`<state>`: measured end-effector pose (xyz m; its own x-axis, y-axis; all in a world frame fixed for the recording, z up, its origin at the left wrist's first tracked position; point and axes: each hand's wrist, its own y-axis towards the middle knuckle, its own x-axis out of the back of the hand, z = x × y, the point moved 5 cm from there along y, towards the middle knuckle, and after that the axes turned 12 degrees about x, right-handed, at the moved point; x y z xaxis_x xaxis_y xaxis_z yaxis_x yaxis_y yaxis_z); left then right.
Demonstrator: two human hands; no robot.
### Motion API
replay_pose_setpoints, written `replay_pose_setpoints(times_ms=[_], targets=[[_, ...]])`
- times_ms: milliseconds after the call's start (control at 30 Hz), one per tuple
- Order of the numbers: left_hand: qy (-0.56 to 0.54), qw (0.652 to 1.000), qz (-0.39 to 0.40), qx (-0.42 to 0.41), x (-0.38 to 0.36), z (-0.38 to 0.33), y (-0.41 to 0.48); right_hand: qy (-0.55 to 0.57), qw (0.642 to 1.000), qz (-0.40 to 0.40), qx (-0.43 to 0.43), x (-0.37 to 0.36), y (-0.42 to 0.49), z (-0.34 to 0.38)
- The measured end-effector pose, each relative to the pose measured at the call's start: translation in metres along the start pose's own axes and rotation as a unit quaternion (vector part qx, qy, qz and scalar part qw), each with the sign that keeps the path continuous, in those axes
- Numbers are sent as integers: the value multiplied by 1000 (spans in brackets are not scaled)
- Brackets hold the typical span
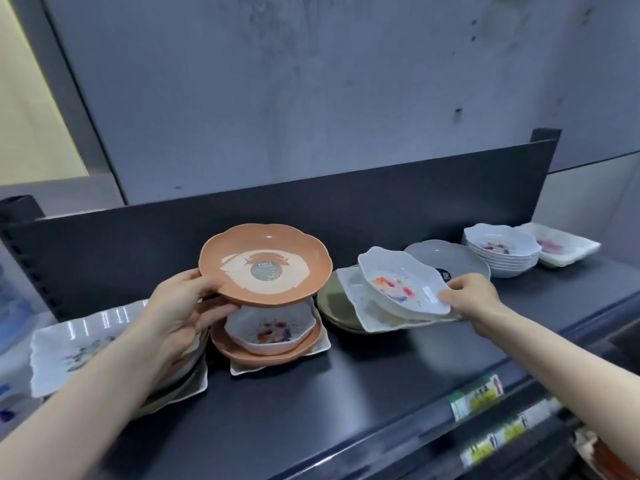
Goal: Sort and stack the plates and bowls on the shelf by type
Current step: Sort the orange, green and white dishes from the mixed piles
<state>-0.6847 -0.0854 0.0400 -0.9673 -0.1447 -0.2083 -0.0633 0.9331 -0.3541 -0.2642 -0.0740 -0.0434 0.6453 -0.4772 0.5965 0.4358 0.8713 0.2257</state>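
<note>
My left hand [180, 306] grips the rim of an orange scalloped plate [265, 266], held in the air above a small white floral bowl [272, 329]. That bowl sits in a second orange plate [242, 353] on a white square plate. My right hand [472, 299] pinches the right edge of a white floral bowl [401, 284], tilted over a white square plate [367, 313] and several green plates [330, 304]. A grey plate [450, 256] lies behind them.
A stack of white floral bowls [502, 252] and white square plates [561, 245] stands at the far right of the dark shelf [363, 382]. A white ribbed rectangular plate [69, 344] lies at left. The shelf's back panel [311, 209] rises behind; price labels [478, 396] line the front edge.
</note>
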Motion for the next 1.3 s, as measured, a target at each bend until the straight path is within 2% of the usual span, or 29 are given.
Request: replay_pose_setpoints(times_ms=[400, 733, 1100, 1300], targets=[[-9, 1000, -14, -12, 10, 0, -17, -137, 989, 56, -4, -52, 18, 33], [-10, 1000, -18, -8, 11, 3, -19, -266, 955, 27, 128, -41, 22, 51], [-29, 999, 14, 11, -23, 11, -6, -315, 933, 12, 176, -19, 27, 61], [-35, 999, 32, 26, -46, 20, 4, -241, 956, -48, 159, 12, 41, 59]])
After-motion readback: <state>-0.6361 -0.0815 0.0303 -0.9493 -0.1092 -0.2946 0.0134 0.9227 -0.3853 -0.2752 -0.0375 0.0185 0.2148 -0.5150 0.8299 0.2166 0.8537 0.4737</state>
